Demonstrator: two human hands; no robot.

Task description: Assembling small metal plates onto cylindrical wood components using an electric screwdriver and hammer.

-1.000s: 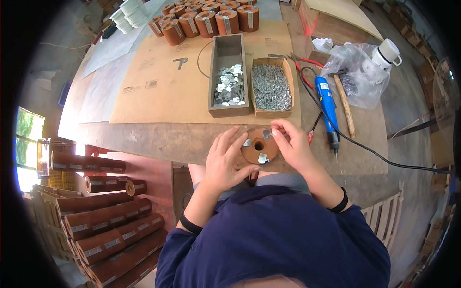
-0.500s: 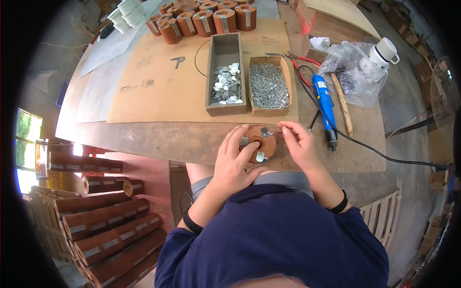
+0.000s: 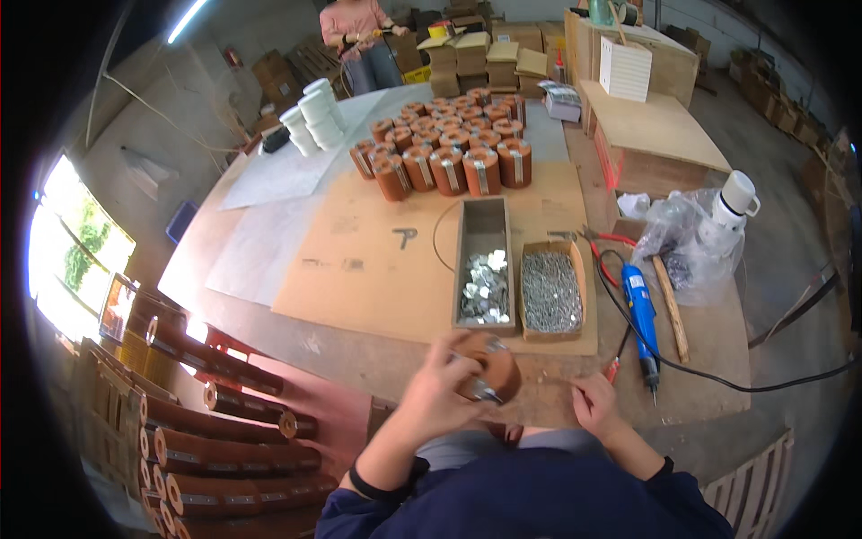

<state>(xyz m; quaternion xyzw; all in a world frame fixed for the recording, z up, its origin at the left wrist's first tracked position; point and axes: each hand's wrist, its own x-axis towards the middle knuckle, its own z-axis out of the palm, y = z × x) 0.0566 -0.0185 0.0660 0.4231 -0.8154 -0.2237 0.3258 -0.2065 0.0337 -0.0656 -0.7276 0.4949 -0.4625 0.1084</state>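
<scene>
My left hand (image 3: 438, 388) is closed around a short reddish-brown cylinder (image 3: 499, 366) with a hole in its middle and small metal plates on it. The cylinder is tilted near the table's front edge, slightly blurred. To its right, my right hand (image 3: 596, 406) has its thumb and fingers pinched together over the table edge, apart from the cylinder. Whatever it may hold is too small to make out. Ahead are a long wooden box (image 3: 462, 310) of small shiny metal plates and a cardboard box (image 3: 582, 310) filled with screws.
A blue electric screwdriver (image 3: 640, 310), a wooden stick (image 3: 672, 310) and red-handled pliers (image 3: 615, 239) lie on the right. A white flask (image 3: 734, 198) stands by a plastic bag. Many brown cylinders (image 3: 449, 171) stand farther back. Long brown tubes (image 3: 238, 456) are stacked at left. Another person (image 3: 359, 40) stands beyond.
The view has tipped up, showing the far room. My left hand has lifted and tilted the cylinder, which lay flat by the edge. My right hand has drawn away from it to the right.
</scene>
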